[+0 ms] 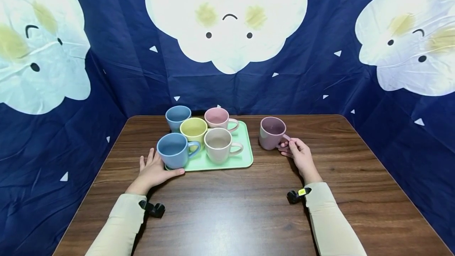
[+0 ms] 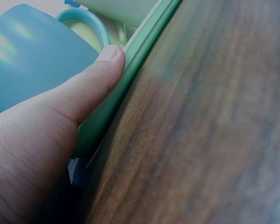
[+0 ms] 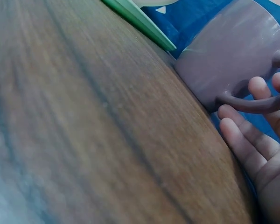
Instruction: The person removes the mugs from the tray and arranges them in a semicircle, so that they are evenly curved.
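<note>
Here, right fingers (image 1: 294, 147) pinch the purple mug's (image 1: 267, 139) handle (image 1: 286, 137); left fingers (image 1: 151, 156) spread.

The purple mug (image 1: 267, 140) stands upright on the counter (image 1: 227, 212), just right of the tray (image 1: 246, 147) and apart from it — handle pointing right and a little toward the near side. The tray is pale green, flat, round-cornered. At its near left corner sits the nearer blue mug (image 1: 173, 157), plain and upright — handle pointing right.
</note>
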A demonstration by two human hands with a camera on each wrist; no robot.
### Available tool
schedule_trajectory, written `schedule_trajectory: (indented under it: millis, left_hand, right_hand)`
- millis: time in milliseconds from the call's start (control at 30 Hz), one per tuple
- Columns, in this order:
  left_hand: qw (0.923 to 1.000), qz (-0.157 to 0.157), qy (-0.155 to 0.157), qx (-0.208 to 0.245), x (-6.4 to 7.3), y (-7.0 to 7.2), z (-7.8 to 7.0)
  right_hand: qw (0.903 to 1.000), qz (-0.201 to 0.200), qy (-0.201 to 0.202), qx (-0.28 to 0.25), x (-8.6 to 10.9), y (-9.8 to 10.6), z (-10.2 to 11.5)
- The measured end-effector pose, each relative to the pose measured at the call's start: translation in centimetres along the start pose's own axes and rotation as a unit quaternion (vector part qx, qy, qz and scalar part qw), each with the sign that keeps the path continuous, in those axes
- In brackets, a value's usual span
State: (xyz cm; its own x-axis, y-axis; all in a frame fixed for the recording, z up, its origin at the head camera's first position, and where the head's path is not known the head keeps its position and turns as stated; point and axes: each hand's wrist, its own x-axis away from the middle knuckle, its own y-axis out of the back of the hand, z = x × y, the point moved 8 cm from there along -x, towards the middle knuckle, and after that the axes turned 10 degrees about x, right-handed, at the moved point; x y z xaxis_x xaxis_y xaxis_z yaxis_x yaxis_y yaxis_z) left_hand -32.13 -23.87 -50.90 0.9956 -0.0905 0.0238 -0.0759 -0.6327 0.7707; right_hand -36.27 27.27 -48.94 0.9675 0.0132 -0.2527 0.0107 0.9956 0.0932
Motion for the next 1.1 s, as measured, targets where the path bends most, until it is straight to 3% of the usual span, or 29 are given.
schedule_trajectory:
  millis: [133,267,400,567,633,867,967,1100]
  left_hand:
    - [1.0000,0.003,0.002,-0.004,-0.1,0.1,0.1]
    - [1.0000,0.006,0.004,-0.004,-0.1,0.1,0.1]
    - [1.0000,0.007,0.005,-0.002,-0.1,0.1,0.1]
    - [1.0000,0.005,0.000,-0.001,-0.1,0.1,0.0]
    - [1.0000,0.005,-0.001,-0.001,0.0,0.1,0.0]
    - [1.0000,0.004,-0.004,-0.001,0.1,0.1,0.1]
    - [1.0000,0.003,-0.008,0.003,0.1,0.0,0.1]
    - [0.9999,0.000,-0.011,0.009,0.0,-0.1,0.2]
  right_hand:
    - [1.0000,0.004,-0.006,0.004,-0.1,0.0,0.0]
    - [0.9988,0.003,-0.036,0.032,-0.2,0.2,0.7]
    - [0.9909,-0.054,-0.050,0.113,-0.8,1.3,2.9]
    - [0.9787,-0.137,0.003,0.153,-1.4,1.6,6.9]
    - [0.9788,-0.145,0.033,0.141,-1.4,0.8,8.5]
    - [0.9810,-0.131,0.082,0.118,-0.2,-4.0,14.1]
    - [0.9814,-0.121,0.110,0.101,-0.1,-5.7,14.6]
    - [0.9886,-0.065,0.113,0.076,-0.1,-8.7,14.1]
